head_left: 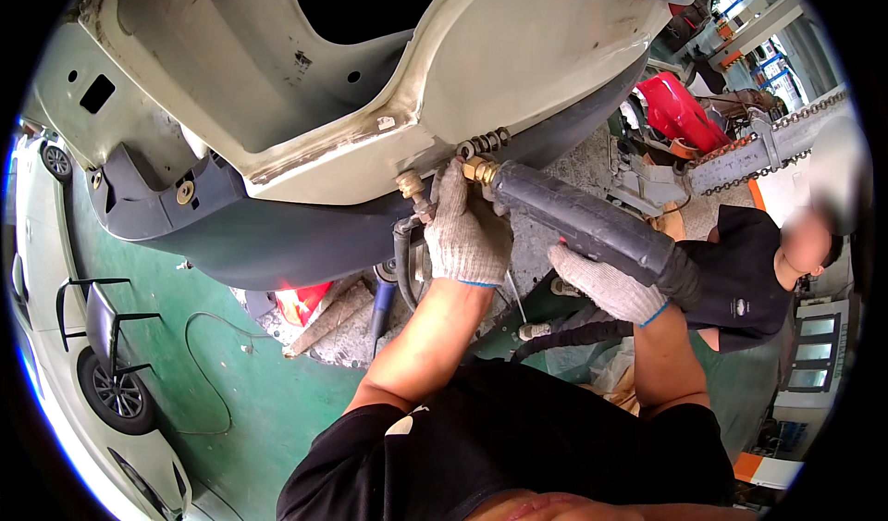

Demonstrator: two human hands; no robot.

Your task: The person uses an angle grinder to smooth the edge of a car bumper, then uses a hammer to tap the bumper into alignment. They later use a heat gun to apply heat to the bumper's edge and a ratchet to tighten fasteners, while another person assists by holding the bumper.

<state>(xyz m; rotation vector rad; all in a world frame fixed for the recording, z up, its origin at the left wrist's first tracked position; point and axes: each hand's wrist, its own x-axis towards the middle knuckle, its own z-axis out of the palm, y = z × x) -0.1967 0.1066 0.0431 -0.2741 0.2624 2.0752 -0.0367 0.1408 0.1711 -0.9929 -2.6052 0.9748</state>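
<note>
A dark grey cylindrical tool [583, 220] with a brass fitting [479, 170] at its upper end crosses the middle. My gloved left hand [462, 229] is closed around that fitting, its fingertips partly hidden. Beside it, to the left, a second metal coupler [412, 186] joins a black hose [403, 253]. My gloved right hand [601, 280] supports the tool from below near its lower end, fingers curled against it. Just above both hands is a cream car body panel [518, 58] with a scuffed lower edge and dark grey trim [231, 248]; small metal rings [486, 142] show above the fitting.
A person [740, 271] in dark clothing is close at my right. Behind them are a chained steel arm [758, 151] and a red panel [680, 114]. A light car [55, 327] and a black stand [102, 327] occupy the left. Parts and red material [301, 301] lie below the panel.
</note>
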